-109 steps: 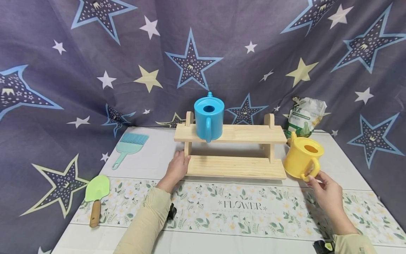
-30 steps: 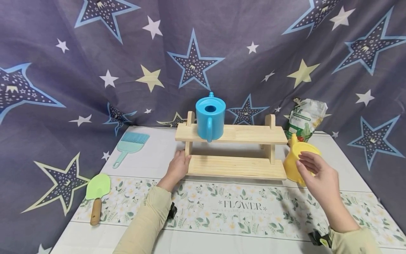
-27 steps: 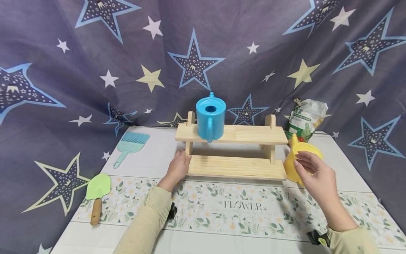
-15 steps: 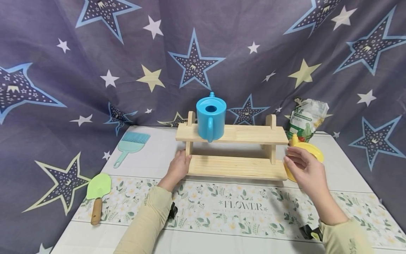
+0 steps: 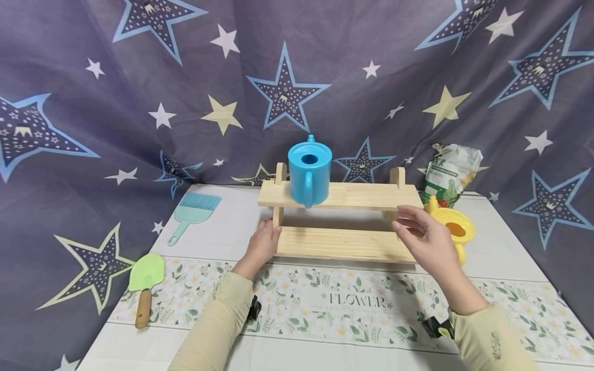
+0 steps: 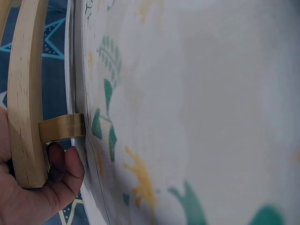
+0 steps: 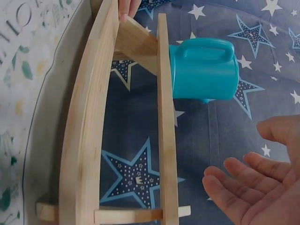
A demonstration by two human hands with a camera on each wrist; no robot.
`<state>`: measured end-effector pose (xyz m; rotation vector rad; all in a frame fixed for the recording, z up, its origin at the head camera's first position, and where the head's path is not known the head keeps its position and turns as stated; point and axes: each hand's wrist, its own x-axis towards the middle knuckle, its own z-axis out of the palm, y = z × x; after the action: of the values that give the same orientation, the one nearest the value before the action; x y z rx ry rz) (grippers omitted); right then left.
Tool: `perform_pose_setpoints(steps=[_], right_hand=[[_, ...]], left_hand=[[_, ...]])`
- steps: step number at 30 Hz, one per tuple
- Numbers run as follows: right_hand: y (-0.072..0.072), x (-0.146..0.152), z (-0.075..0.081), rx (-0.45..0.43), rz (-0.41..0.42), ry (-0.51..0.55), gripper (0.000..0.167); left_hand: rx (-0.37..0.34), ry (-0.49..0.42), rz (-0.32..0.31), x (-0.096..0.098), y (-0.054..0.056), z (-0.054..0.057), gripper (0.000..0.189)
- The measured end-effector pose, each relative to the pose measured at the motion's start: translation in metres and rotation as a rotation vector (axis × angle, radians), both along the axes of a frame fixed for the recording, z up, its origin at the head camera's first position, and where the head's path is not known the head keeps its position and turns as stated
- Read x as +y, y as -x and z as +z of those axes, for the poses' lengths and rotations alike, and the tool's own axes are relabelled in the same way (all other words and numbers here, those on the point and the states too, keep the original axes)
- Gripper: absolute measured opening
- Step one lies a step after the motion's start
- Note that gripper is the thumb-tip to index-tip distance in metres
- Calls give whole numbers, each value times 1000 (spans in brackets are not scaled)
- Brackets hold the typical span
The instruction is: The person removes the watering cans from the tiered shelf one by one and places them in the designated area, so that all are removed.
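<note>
Gripping wooden shelf (image 5: 343, 243) with left hand (image 5: 261, 244), right hand (image 5: 429, 241) loosely extended, near cloth (image 5: 343, 322) lettered "FLOWER"

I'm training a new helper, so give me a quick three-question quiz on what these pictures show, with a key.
1. True or false: the blue watering can stands on the upper shelf.
2. Which hand grips the wooden stand?
3. What stands behind the yellow watering can?

Key:
1. True.
2. The left hand; the right hand holds nothing.
3. A white and green bag.
</note>
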<state>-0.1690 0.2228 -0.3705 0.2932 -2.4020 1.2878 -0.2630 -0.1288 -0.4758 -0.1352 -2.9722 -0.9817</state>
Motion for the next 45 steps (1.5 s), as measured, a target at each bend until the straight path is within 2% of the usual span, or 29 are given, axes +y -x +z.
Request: perform_pose_setpoints(steps=[9,14,20,29,45], right_hand=[[8,-16,7,13,93,7,39],[12,-26,10,17,134,27,37],[15,-38,13,-24,179,61,38],[25,-50,15,-56,218,101,38],[34,-75,20,-100,264,81,46]], left_hand=[[11,9,-4,1,1,-2,48],[-6,2,5,1,2,-2,49],[-16,1,6,1,2,-2,50],[-5,11,9,1,0,0,49],[-23,-5,14,1,0,-1,50]])
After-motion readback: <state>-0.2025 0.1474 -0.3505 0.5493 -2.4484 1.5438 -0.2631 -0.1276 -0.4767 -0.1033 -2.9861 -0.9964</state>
